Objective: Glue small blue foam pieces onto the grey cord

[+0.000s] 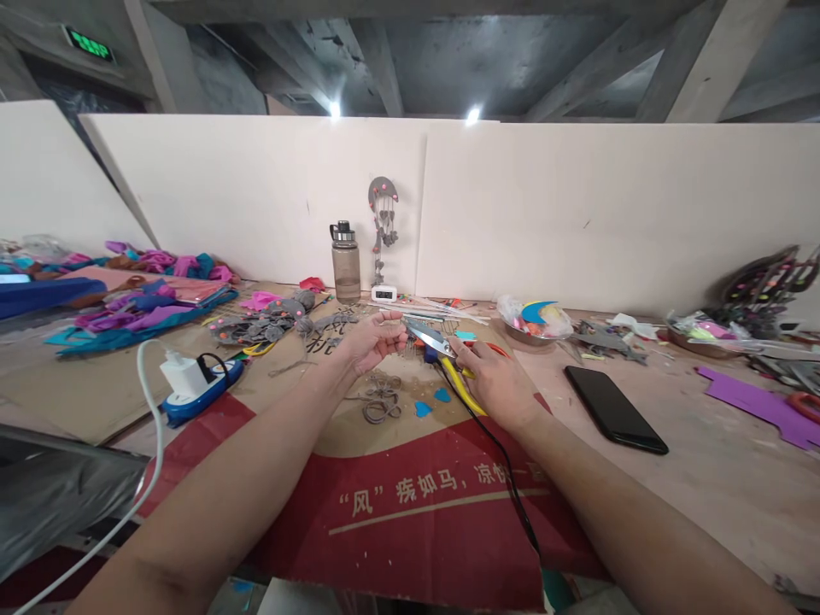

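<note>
Cardboard (397, 551) is lying closest to me, red at its near side, with a black cable (516, 487) running across it. Past the red, a grey cord (382, 410) is sprawling in loose coils, and two blue hearts (424, 409) are resting to its right. That cord is looking light, limp and apt to tangle, so a free end is seeming the best place for taking hold.

Above the cardboard, my right hand (503, 380) is gripping the scissors (433, 339) near their pivot end, mostly hiding how the fingers are sitting. A yellow handle (469, 396) is showing beneath (I can't tell whether it belongs to them). I'm judging the scissors stiff, fairly light and slick along the metal; the handles should be giving the safe hold, the blades the risky one.

Those blades are pointing left, toward my left hand (375, 346). Its thumb and fingertips are sitting close together just beside the tips; whether they're pinching anything, I can't tell. The two hands are standing apart.

Farther off, a bottle (347, 272) is standing before a white panel (256, 196).
</note>
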A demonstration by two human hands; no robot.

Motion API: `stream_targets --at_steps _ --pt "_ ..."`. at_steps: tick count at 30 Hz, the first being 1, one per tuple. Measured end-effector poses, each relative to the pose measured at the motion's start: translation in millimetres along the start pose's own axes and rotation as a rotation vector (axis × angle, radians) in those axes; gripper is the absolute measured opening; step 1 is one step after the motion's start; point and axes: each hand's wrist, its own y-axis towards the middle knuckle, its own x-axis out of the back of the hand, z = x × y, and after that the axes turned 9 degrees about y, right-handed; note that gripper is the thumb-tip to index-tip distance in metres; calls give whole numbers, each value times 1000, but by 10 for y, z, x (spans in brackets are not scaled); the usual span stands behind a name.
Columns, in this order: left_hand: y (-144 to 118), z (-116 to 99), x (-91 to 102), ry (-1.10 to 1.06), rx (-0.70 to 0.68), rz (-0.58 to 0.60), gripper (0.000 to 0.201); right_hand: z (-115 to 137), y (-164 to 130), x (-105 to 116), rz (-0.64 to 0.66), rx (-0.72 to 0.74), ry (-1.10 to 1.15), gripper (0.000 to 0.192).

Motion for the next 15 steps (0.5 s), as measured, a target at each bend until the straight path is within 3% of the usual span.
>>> stream_targets --at_steps 7,11,15 --pt "14 -7 18 32 15 -71 23 -92 9 -231 -155 -49 627 42" --pt "21 -10 24 13 -4 -53 23 -181 45 -169 -259 -131 672 43" --pt "8 1 -1 16 -1 -3 22 -291 73 29 -225 -231 590 34"
